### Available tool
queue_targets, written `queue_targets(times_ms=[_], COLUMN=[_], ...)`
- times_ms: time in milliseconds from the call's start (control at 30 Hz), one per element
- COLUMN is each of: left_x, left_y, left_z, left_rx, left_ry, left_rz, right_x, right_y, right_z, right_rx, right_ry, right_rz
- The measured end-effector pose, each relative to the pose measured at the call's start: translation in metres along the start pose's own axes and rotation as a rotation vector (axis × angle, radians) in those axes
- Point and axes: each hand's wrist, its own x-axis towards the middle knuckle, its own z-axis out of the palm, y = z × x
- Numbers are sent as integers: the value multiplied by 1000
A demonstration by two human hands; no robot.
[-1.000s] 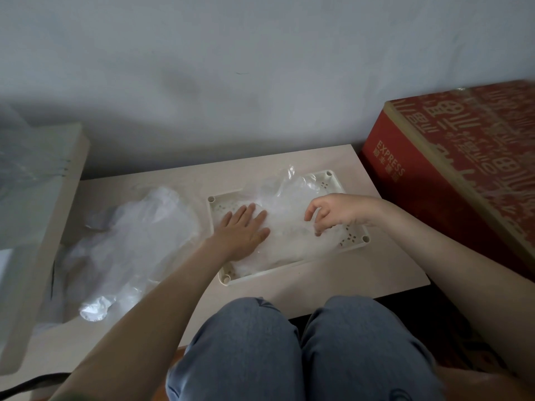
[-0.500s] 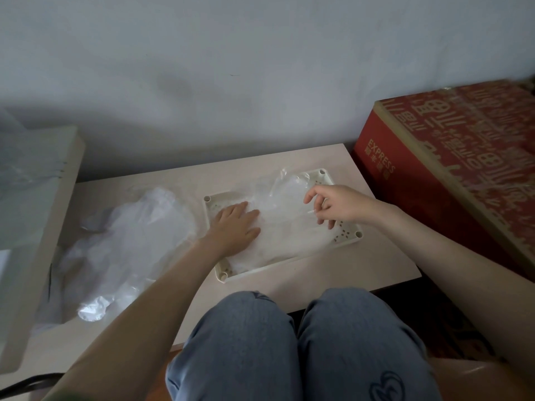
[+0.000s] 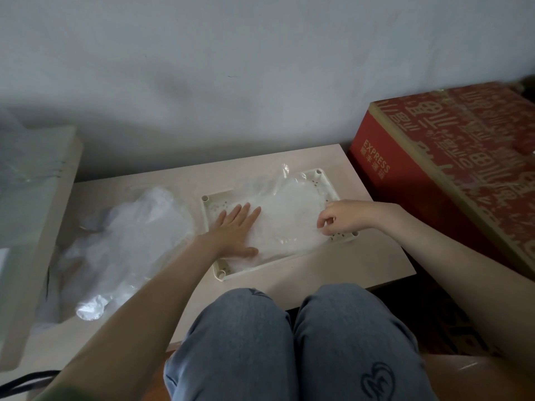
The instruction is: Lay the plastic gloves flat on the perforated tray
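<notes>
The perforated tray (image 3: pixel 215 206) sits on a pale table (image 3: pixel 347 264), and the plastic gloves (image 3: pixel 289 221) lie in it as a crinkled clear layer, one edge sticking up at its far side. The left hand (image 3: pixel 234 233) presses flat on the gloves at the tray's left end, fingers straight and close together. The right hand (image 3: pixel 344 215), at the tray's right end, has its fingers curled and pinches the film. Left of the tray lies a loose heap of clear plastic (image 3: pixel 124 241). Right of it, off the table, stands a red box (image 3: pixel 451 157). The person's knees (image 3: pixel 246 342) are just in front of the tray.
</notes>
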Motion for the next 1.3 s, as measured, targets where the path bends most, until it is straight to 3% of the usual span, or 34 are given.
queue_targets(times_ms=[167, 500, 833, 1300], left_x=[-1, 1, 4, 5], left_y=[2, 5, 2, 1], left_z=[-2, -2, -2, -1], left_rx=[-9, -23, 8, 52], left_ry=[-19, -63, -79, -88], left_rz=[11, 9, 23, 27], right_x=[9, 38, 28, 31], right_y=[-1, -10, -11, -11], right_z=[3, 32, 16, 7], right_rx=[-10, -61, 538, 844], right_ry=[160, 171, 203, 123], right_rz=[-50, -67, -133, -185])
